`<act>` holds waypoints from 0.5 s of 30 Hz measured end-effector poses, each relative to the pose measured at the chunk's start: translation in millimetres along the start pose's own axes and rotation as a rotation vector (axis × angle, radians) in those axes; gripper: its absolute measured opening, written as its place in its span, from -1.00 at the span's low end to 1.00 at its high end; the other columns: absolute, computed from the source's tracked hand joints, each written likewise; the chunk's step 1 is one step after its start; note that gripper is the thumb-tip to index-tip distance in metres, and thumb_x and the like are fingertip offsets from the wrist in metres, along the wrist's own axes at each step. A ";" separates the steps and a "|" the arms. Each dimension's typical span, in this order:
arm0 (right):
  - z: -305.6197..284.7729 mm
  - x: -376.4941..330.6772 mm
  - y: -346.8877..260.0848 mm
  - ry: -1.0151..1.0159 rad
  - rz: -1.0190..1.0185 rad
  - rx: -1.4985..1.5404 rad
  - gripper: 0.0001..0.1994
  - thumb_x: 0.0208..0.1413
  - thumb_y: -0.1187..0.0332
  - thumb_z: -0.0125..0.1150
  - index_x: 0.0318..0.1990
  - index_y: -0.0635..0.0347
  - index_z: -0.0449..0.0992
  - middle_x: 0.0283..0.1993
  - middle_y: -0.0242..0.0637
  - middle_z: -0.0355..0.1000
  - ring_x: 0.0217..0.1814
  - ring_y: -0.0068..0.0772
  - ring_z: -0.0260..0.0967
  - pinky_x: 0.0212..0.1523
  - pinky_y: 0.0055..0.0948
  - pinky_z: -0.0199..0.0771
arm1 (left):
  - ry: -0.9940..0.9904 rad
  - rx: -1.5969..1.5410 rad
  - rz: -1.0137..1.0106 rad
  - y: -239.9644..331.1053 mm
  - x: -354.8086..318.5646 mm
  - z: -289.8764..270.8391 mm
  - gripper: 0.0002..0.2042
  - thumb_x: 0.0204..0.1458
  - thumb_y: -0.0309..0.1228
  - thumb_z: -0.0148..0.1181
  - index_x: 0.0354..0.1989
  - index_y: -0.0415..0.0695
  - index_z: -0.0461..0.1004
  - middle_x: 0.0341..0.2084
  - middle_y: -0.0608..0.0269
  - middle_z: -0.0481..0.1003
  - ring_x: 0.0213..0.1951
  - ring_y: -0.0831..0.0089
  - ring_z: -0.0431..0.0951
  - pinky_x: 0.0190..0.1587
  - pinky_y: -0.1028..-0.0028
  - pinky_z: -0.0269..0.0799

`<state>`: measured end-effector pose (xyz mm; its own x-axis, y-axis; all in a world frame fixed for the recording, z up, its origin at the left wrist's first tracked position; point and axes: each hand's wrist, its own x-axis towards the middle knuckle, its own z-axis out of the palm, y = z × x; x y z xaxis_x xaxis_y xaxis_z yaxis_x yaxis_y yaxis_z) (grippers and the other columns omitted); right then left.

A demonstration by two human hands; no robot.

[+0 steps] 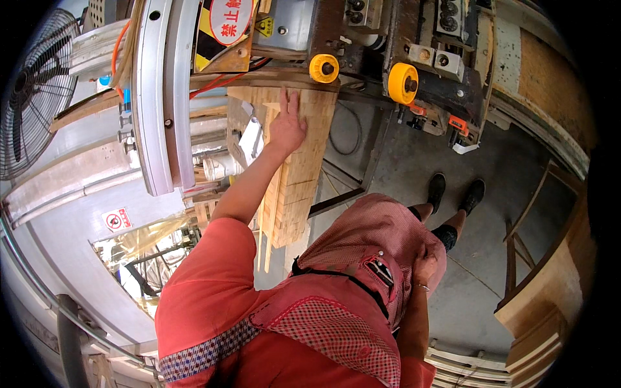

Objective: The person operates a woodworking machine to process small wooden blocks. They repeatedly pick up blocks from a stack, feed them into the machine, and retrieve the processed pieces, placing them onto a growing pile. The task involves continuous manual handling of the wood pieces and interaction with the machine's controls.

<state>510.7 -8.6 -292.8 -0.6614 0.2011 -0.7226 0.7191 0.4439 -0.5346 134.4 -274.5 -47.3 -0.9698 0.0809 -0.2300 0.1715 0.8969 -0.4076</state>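
Note:
My left hand reaches forward and lies on top of a light wooden board, with its fingers stretched out. The board slopes away from me, its far end against the brown edge of the machine. Narrow wooden strips run along the board's left side. At my right side, my right hand is closed on the cloth of my red checked apron; its fingertips are partly lost in the folds.
Two yellow rollers sit on the machine ahead. A grey metal rail rises at left, near a black fan. Stacked wooden panels stand at lower right. A dark metal bar lies beside the board.

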 end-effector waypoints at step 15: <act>-8.4 -0.2 -3.8 0.058 -0.104 0.037 -0.68 0.11 0.16 0.00 -0.30 0.27 0.52 -0.36 0.03 0.46 -0.37 0.05 0.42 -0.35 -0.17 0.40 | 0.040 -0.030 0.001 -7.5 0.0 -2.8 -0.29 -0.10 -0.35 0.10 0.23 -0.17 -0.10 0.25 -0.19 -0.23 -0.30 0.01 0.49 -0.34 0.26 0.45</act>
<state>506.3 -3.0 -287.0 -0.7434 0.2061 -0.6362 0.6524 0.4331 -0.6219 132.6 -280.0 -41.8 -0.9759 0.0988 -0.1944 0.1678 0.9095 -0.3803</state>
